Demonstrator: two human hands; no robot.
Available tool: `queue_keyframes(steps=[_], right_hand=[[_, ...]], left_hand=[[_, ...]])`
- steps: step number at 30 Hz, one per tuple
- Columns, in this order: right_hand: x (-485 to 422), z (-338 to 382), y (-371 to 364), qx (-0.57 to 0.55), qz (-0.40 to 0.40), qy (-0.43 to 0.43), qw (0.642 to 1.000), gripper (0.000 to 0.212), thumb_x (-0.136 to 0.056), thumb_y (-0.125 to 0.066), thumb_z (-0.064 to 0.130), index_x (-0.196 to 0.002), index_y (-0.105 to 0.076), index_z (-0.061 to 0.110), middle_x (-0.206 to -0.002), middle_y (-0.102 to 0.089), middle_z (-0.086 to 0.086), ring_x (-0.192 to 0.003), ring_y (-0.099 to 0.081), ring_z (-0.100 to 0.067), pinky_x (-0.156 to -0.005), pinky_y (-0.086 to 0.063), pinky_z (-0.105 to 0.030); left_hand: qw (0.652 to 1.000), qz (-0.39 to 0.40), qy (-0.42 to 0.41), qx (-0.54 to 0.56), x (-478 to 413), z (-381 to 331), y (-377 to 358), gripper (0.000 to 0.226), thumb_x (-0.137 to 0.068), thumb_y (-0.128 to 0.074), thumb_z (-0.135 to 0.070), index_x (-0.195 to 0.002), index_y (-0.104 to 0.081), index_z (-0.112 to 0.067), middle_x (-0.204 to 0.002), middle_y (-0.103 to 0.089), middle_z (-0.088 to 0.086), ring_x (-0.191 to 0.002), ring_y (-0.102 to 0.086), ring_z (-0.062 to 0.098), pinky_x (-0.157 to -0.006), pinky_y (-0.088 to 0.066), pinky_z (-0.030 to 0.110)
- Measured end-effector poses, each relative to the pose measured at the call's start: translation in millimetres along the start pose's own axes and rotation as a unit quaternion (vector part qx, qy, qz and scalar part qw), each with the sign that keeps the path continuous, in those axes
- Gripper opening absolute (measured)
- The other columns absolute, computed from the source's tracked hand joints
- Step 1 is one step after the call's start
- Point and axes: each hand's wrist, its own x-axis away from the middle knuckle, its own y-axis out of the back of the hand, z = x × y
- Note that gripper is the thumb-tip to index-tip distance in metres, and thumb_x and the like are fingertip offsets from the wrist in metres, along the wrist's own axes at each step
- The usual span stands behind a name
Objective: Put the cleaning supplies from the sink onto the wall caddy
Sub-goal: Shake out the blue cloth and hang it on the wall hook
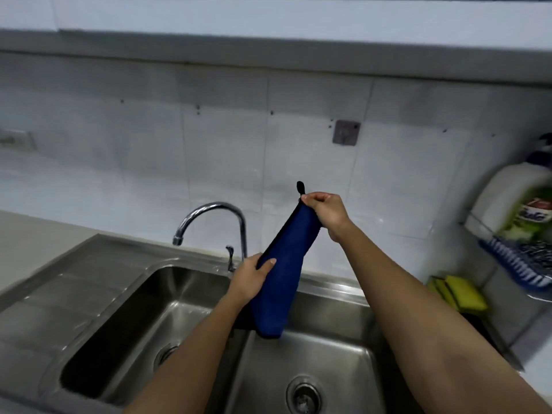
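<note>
Both hands' grip (324, 209) on cloth (283, 276)

Single head-worn wide-angle view, forward and down, close over the double sink (191, 282), facing the tiled wall (227, 150).

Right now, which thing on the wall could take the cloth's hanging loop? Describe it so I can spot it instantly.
Start at the curved tap behind the double sink and look up and right across the white tiles. There sits a small square wall hook plate, above the right hand. It is the only dark grey square on the tiles.
</note>
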Motion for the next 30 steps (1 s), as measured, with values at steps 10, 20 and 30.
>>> queue_keyframes(steps=[10, 20, 30], right_hand=[[-42, 53, 63, -0.081, -0.072, 0.010, 0.994, 0.016, -0.089, -0.063, 0.024, -0.096, -0.069, 0.012, -0.095, -0.063, -0.005, -0.082, -0.057, -0.017, -0.066, -0.050, -0.022], [-101, 46, 85, -0.092, -0.155, 0.025, 0.983, 0.024, -0.083, -0.068, 0.038, -0.089, -0.070, 0.015, -0.094, -0.063, 0.002, -0.092, -0.054, -0.017, -0.082, -0.044, -0.025], [-139, 39, 73, -0.045, -0.196, 0.083, 0.976, 0.022, -0.088, -0.063, 0.029, -0.100, -0.070, 0.012, -0.096, -0.064, 0.003, -0.092, -0.055, -0.012, -0.081, -0.040, -0.021]], left_hand=[[0.976, -0.097, -0.111, -0.163, -62, -91, -6, 0.038, -0.097, -0.045, -0.044, -0.092, -0.066, -0.012, -0.082, -0.069, 0.004, -0.077, -0.064, 0.024, -0.067, -0.049, 0.034], [0.972, -0.080, -0.115, -0.187, -122, -128, -10, 0.043, -0.097, -0.042, -0.047, -0.076, -0.063, -0.015, -0.073, -0.064, 0.001, -0.068, -0.058, 0.016, -0.061, -0.045, 0.028], [0.967, -0.090, -0.113, -0.211, -162, -126, -6, 0.049, -0.098, -0.039, -0.048, -0.102, -0.068, -0.009, -0.096, -0.071, 0.007, -0.084, -0.065, 0.021, -0.073, -0.051, 0.031]])
